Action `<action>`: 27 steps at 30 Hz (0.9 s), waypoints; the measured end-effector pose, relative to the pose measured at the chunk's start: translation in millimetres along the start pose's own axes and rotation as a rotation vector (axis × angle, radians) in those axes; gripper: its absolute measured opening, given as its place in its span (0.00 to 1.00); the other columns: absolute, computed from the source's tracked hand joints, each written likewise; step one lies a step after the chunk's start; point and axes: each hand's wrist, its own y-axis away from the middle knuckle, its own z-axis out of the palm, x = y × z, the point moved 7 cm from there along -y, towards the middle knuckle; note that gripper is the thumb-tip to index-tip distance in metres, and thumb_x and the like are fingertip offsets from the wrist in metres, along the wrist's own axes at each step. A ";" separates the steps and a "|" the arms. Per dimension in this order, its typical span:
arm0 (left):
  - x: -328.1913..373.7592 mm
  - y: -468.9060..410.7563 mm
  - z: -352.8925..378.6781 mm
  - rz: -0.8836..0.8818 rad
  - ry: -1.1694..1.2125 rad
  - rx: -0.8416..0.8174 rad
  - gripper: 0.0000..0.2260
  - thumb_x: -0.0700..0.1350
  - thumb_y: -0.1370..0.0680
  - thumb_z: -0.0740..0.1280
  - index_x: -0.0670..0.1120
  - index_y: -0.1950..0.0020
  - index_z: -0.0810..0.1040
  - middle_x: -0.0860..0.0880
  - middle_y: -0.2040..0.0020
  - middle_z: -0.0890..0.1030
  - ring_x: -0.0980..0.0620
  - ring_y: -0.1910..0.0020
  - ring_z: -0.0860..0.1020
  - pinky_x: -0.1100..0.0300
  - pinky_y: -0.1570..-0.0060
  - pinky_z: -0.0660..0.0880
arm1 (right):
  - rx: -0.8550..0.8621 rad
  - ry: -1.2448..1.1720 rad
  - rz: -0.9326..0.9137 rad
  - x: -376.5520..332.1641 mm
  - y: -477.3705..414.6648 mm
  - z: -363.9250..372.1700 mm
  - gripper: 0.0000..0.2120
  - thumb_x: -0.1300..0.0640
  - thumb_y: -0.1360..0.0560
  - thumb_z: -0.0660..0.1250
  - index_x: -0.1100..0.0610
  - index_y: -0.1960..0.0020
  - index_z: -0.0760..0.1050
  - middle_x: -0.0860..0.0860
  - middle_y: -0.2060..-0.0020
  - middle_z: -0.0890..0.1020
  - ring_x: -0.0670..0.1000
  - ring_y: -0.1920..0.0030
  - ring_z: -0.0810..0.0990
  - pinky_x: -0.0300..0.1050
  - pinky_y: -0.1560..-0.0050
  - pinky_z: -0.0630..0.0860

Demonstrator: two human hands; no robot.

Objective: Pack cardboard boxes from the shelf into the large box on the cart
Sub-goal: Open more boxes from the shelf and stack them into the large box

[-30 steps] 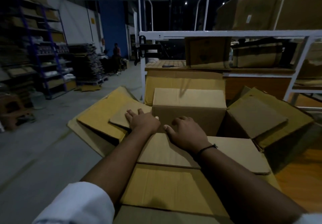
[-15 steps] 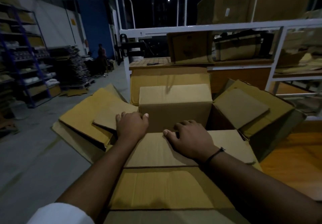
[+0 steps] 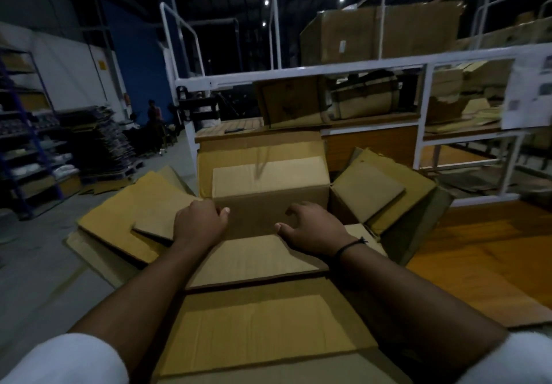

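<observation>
Both hands are at the near side of the small box (image 3: pixel 268 177), which stands inside the large box (image 3: pixel 254 327) against its far wall. The left hand (image 3: pixel 198 224) grips the near left corner of this small box: the thumb lies on the front face and the curled fingers go round to the left side, where they are hidden. The right hand (image 3: pixel 312 230) has its fingers curled with the tips against the front face, near the right edge, and its thumb points to the left; I cannot tell if it really holds the box or only touches it. A black band (image 3: pixel 349 246) is around the right wrist, and both arms come out of white sleeves. All four flaps of the large box are folded outward, and the forearms pass over the near flap. At the right of the large box an orange wooden surface (image 3: pixel 484 264) shows. Behind it stands a white metal shelf (image 3: pixel 298 70) with more cardboard boxes (image 3: pixel 286 107) on it, and one big carton (image 3: pixel 373 34) on top. Far at the left there is a blue rack (image 3: pixel 38 150), and some people (image 3: pixel 153 112) are in the dark background.
</observation>
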 end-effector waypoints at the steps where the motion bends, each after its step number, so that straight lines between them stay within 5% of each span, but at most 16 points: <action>1: 8.6 -1.4 -6.3 0.023 -0.010 -0.001 0.20 0.59 0.18 0.63 0.47 0.62 0.81 0.49 0.67 0.77 0.48 0.68 0.76 0.57 0.66 0.72 | 0.015 0.005 0.011 9.2 1.7 -10.6 0.25 0.37 0.21 0.65 0.51 0.31 0.74 0.50 0.38 0.78 0.50 0.41 0.77 0.48 0.42 0.78; 6: 76.3 -7.7 -46.1 0.135 0.043 0.026 0.17 0.59 0.18 0.64 0.49 0.58 0.82 0.51 0.65 0.79 0.52 0.66 0.77 0.60 0.69 0.70 | 0.090 0.067 0.065 56.8 8.3 -71.5 0.19 0.40 0.21 0.67 0.48 0.35 0.75 0.48 0.43 0.79 0.49 0.46 0.77 0.49 0.46 0.81; 13: 206.5 -3.1 -89.4 0.252 0.296 0.052 0.19 0.59 0.18 0.64 0.47 0.61 0.81 0.49 0.67 0.79 0.51 0.69 0.77 0.62 0.71 0.67 | 0.277 0.179 0.063 116.8 45.9 -159.9 0.22 0.41 0.21 0.67 0.50 0.32 0.74 0.51 0.37 0.77 0.55 0.34 0.72 0.55 0.35 0.73; 21: 368.7 26.5 -107.6 0.472 0.549 0.016 0.17 0.59 0.19 0.66 0.47 0.52 0.85 0.52 0.62 0.82 0.54 0.64 0.80 0.57 0.65 0.79 | 0.402 0.218 0.230 207.8 107.9 -226.3 0.19 0.42 0.21 0.68 0.53 0.37 0.77 0.54 0.40 0.79 0.56 0.37 0.74 0.54 0.39 0.74; 23: 410.9 40.8 -113.2 0.516 0.546 0.012 0.16 0.59 0.19 0.66 0.48 0.52 0.85 0.53 0.63 0.81 0.55 0.64 0.79 0.60 0.68 0.74 | 0.419 0.215 0.266 230.3 125.0 -238.7 0.20 0.43 0.22 0.69 0.53 0.36 0.77 0.53 0.37 0.79 0.56 0.35 0.74 0.54 0.38 0.75; 27: 489.0 69.2 -114.8 0.618 0.483 -0.011 0.17 0.60 0.20 0.68 0.47 0.56 0.84 0.50 0.62 0.82 0.51 0.63 0.80 0.55 0.62 0.81 | 0.445 0.229 0.353 278.7 160.3 -261.9 0.22 0.43 0.22 0.69 0.54 0.33 0.77 0.54 0.36 0.78 0.57 0.35 0.75 0.55 0.38 0.76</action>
